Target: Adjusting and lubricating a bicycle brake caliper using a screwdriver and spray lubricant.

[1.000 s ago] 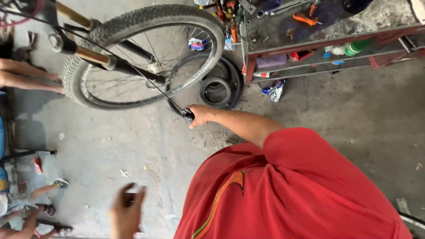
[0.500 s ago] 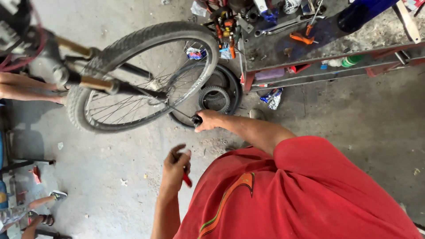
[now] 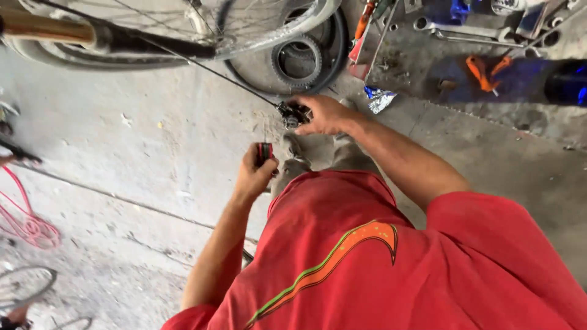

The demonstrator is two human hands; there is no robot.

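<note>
The right hand (image 3: 324,114) is extended forward over the concrete floor (image 3: 153,153), its fingers (image 3: 301,104) closed around a small black fitting (image 3: 291,115) at the near end of a thin dark cable (image 3: 232,78). The cable's long axis runs straight from that fitting up and to the left, toward the fork (image 3: 110,36) and wheel (image 3: 263,27) of a bicycle at the top of the view. The left hand (image 3: 254,174) is drawn in closer to the body, fingers wrapped tight on a small red-and-black tool (image 3: 265,153) held upright, its tip pointing toward the fitting. The fitting lies just ahead and slightly right of the tool, near but apart; no contact between tool and fitting is visible. The right hand is the one on the fitting; the left is next nearest. Whether the cable is taut cannot be confirmed, though it shows as a straight line. A tyre (image 3: 306,58) lies on the floor beyond the right hand, and orange-handled pliers (image 3: 486,70) rest well apart to the right among other tools. A pink cord (image 3: 24,223) lies at the left edge.
</note>
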